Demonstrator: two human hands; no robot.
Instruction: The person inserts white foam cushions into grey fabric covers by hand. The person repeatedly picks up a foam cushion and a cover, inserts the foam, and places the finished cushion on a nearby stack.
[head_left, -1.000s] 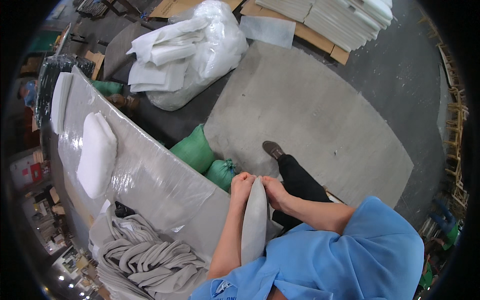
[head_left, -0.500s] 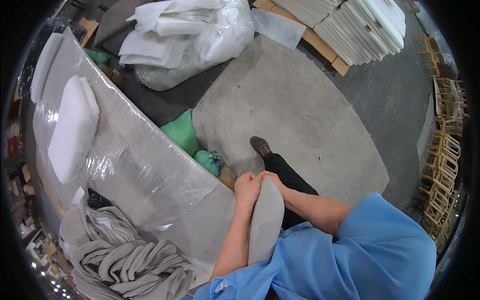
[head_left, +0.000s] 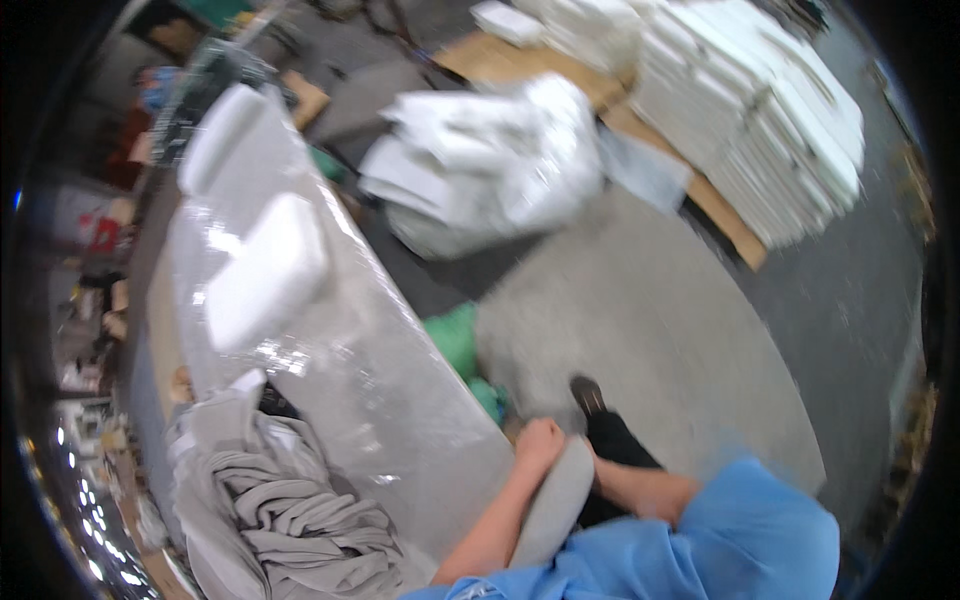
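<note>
A grey fabric-covered cushion [head_left: 556, 502] is held upright on its edge against my front. My left hand [head_left: 540, 442] is closed in a fist at the cushion's far upper end. On its right side my right hand [head_left: 594, 466] grips the cushion, its fingers mostly hidden behind it. Left of my arms stands a table [head_left: 400, 430] covered in clear plastic film. A heap of grey fabric covers [head_left: 290, 510] lies on its near end. Two white padding pieces rest farther along, the nearer being a thick white cushion insert [head_left: 270, 270].
Green sacks [head_left: 452, 338] sit on the floor against the table's edge. Beyond them lies a plastic bag of white padding [head_left: 490, 165]. Tall stacks of white foam sheets [head_left: 750, 110] stand on cardboard at the far right. A grey floor sheet [head_left: 660, 320] spreads ahead of my foot.
The view has swung left and blurred, so the surroundings sit farther right and lower. My right hand has slipped lower behind the cushion, away from my left hand.
</note>
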